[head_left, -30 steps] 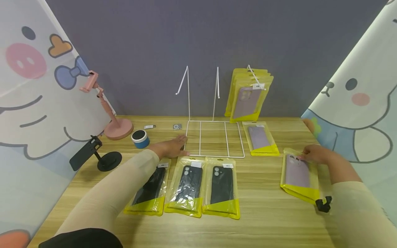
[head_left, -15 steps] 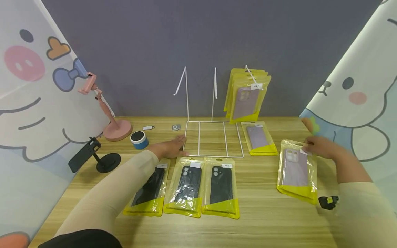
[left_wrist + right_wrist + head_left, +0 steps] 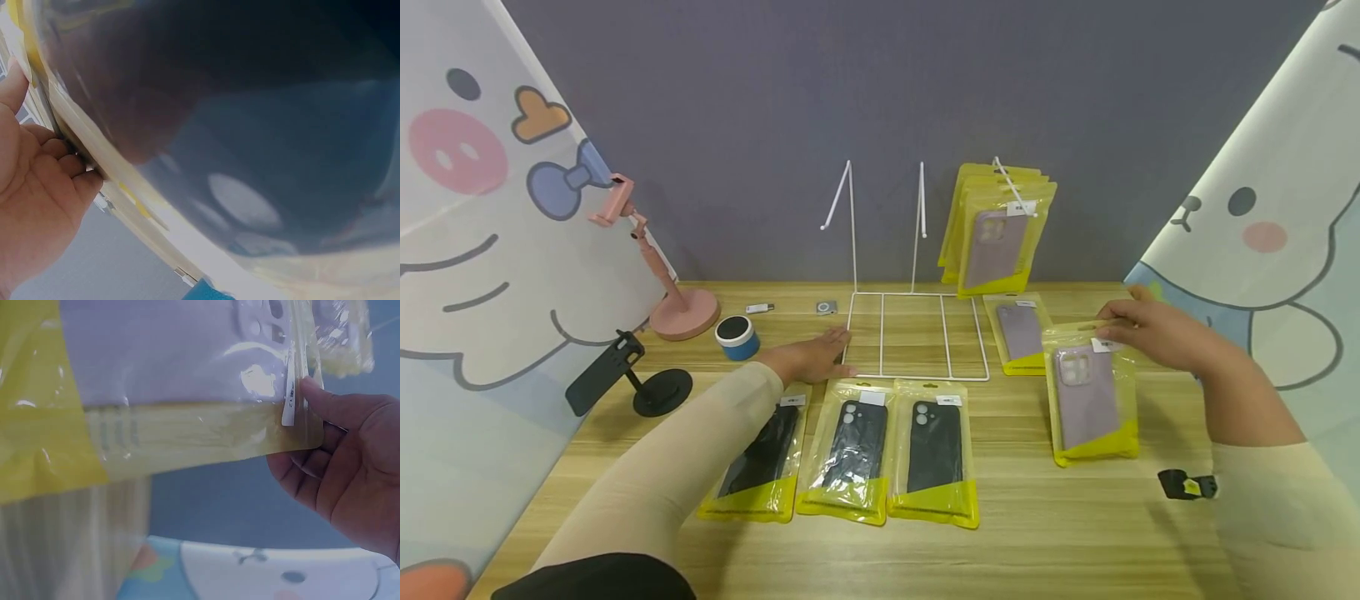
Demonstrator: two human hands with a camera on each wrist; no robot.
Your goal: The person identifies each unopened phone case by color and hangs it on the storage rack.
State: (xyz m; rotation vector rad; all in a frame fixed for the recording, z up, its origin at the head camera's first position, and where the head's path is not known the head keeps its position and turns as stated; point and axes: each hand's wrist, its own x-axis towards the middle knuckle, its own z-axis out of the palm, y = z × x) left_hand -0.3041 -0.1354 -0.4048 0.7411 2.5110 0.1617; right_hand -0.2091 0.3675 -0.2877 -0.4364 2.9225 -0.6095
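Pouch (image 3: 1092, 394) with a lilac phone case sits right of centre in the head view, lifted off the table (image 3: 1037, 533) and hanging from its top edge, its yellow bottom band just above the wood. Right hand (image 3: 1150, 333) pinches that top edge; the right wrist view shows the thumb (image 3: 340, 403) pressed on the clear flap by the white label, the other fingers curled behind. A second lilac pouch (image 3: 1021, 333) lies flat just left of it, touching the foot of the white wire rack (image 3: 917, 333). More lilac pouches (image 3: 1000, 229) hang on the rack's right hook at upper centre; the two hooks to the left are bare.

Left hand (image 3: 808, 357) lies flat, fingers straight, on the table at the rack's left front corner, seemingly steadying it. Three black-case pouches (image 3: 857, 450) lie in a row at lower centre, the leftmost partly under the left sleeve.

Judging by this, the step in hand is carrying the lifted pouch toward the rack. The next move would call for lining the hang hole in the top flap with a hook tip, which means keeping the pouch upright and the pinch off the hole itself.

At left stand a pink holder (image 3: 662, 267), a black holder (image 3: 625, 375) and a blue speaker (image 3: 737, 336).
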